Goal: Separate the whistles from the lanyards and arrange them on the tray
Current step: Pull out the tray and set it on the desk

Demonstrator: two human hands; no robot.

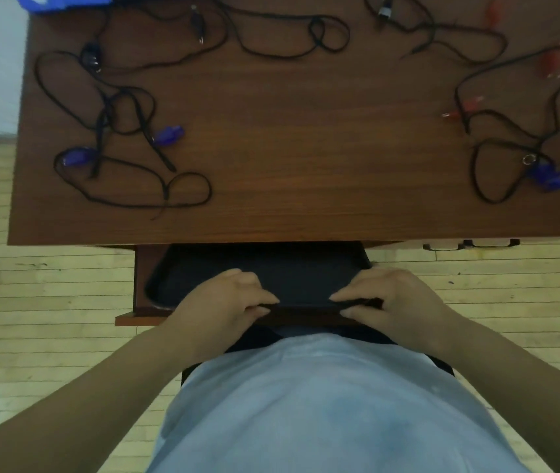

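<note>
A black tray (292,268) lies in a pulled-out drawer (142,278) under the brown wooden desk (306,148). My left hand (231,298) and my right hand (387,298) both grip the tray's near rim, thumbs on top. On the desk, blue whistles (168,135) (75,157) lie tangled in black lanyards (128,158) at the left. Another blue whistle (544,175) with a metal ring lies at the right, beside red whistles (469,105) (551,63) on black lanyards (497,138). A black whistle (91,56) sits at the far left.
More black cords (289,32) loop along the desk's far edge, with a dark clip (385,10) among them. A blue object (63,1) sits at the far left corner. Drawer handles (469,245) show at the right under the desktop. Pale plank floor surrounds the desk.
</note>
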